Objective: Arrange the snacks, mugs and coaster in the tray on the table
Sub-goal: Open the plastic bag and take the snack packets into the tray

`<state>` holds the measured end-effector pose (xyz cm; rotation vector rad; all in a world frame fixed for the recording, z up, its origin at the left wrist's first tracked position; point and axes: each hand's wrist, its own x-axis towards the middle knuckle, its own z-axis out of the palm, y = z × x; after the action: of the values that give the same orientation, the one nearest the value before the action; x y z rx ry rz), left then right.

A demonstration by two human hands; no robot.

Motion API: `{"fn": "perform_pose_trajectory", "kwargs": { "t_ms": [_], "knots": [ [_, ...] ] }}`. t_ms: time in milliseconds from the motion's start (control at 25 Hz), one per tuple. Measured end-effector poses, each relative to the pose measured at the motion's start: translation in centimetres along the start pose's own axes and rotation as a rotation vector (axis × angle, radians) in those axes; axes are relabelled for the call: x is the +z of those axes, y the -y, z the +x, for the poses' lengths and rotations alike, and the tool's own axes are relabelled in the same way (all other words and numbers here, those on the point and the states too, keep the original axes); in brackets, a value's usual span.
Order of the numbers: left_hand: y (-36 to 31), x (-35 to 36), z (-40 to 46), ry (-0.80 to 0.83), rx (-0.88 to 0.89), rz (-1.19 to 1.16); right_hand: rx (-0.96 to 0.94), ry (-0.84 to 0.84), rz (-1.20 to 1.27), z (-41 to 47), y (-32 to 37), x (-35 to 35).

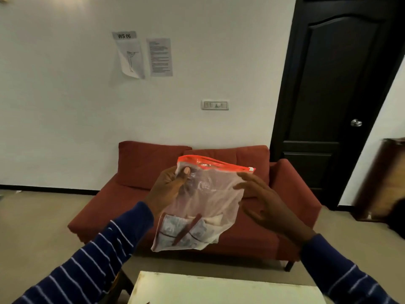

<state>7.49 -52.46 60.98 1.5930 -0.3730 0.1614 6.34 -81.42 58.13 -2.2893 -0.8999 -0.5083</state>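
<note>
A clear plastic zip bag (210, 194) with a red-orange seal strip hangs in the air in front of me, above the table. Small wrapped snack packets (186, 232) lie bunched at its bottom. My left hand (168, 189) pinches the bag's upper left corner, thumb on the near side. My right hand (263, 205) is beside the bag's right edge with fingers spread, its fingertips at or just touching the plastic. No tray, mugs or coaster are in view.
The white table (219, 288) shows only its far edge at the bottom of the view. Behind it stands a red sofa (142, 167) against a white wall. A dark door (328, 95) is at the right, with wooden furniture (381, 183) beside it.
</note>
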Motion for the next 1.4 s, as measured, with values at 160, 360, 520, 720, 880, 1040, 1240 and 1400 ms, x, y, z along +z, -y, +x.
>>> {"fn": "perform_pose_trajectory", "kwargs": {
  "t_ms": [160, 360, 520, 720, 880, 1040, 1240, 1400],
  "knots": [
    [0.0, 0.5, 0.1, 0.067, 0.046, 0.104, -0.036, -0.132, -0.056, 5.4, 3.1, -1.4],
    [-1.1, 0.4, -0.3, 0.019, 0.052, 0.089, 0.017, 0.085, 0.02, 10.3, 6.3, -1.5],
    [-1.8, 0.0, -0.8, -0.179, 0.057, 0.09, 0.027, 0.178, -0.115, 10.3, 5.8, -2.4],
    [-1.8, 2.2, -2.5, -0.358, 0.146, 0.196, 0.313, 0.013, -0.141, 12.0, 7.4, -1.3],
    [-1.1, 5.5, -4.3, -0.539, 0.22, 0.298, 0.764, 0.081, 0.014, 14.8, 6.8, -0.9],
    [-0.1, 9.0, -6.4, -0.538, 0.259, 0.297, 0.851, 0.298, 0.039, 15.6, 4.3, 0.7],
    [0.4, 9.6, -8.7, -0.058, 0.322, 0.257, 0.666, 0.279, -0.032, 16.6, 4.6, 2.1],
    [-0.7, 3.5, -5.1, -0.315, 0.403, 0.327, 0.392, 0.361, 0.079, 16.9, 6.3, -0.1]
  ]
}}
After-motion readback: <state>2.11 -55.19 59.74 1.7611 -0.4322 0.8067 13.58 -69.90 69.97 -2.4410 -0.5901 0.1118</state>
